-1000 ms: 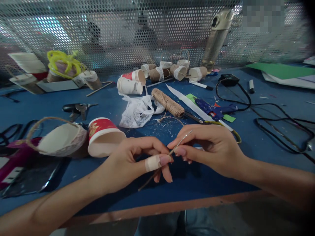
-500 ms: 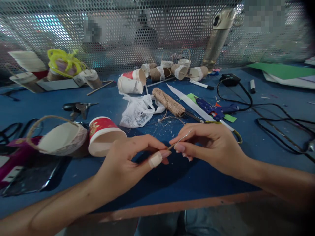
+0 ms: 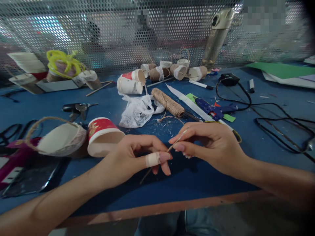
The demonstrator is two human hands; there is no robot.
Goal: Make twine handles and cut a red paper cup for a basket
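My left hand (image 3: pixel 137 154), with a pale bandage round its thumb, pinches a thin piece of twine (image 3: pixel 173 146). A tail of that piece hangs below the left fingers. My right hand (image 3: pixel 209 142) grips the same piece between thumb and index finger, close to the left fingertips, and one end sticks up past it. Both hands are above the blue table, near its front edge. Beyond them lies a roll of brown twine (image 3: pixel 168 102), next to white lace (image 3: pixel 137 111). Left of my left hand, a red and white paper cup (image 3: pixel 102 132) rests on its side.
A twine-handled cup basket (image 3: pixel 61 139) and a phone (image 3: pixel 29 177) lie at left, with keys (image 3: pixel 80 107) behind. A blue glue gun (image 3: pixel 214 108) and black cable (image 3: pixel 275 113) occupy the right. Several small baskets (image 3: pixel 178 71) and a bottle (image 3: pixel 215 39) stand before the perforated metal screen.
My left fingers have shifted along the twine and curled differently, so a tail now shows beneath them. The twine's upper end stands steeper. My right hand stays nearly in place.
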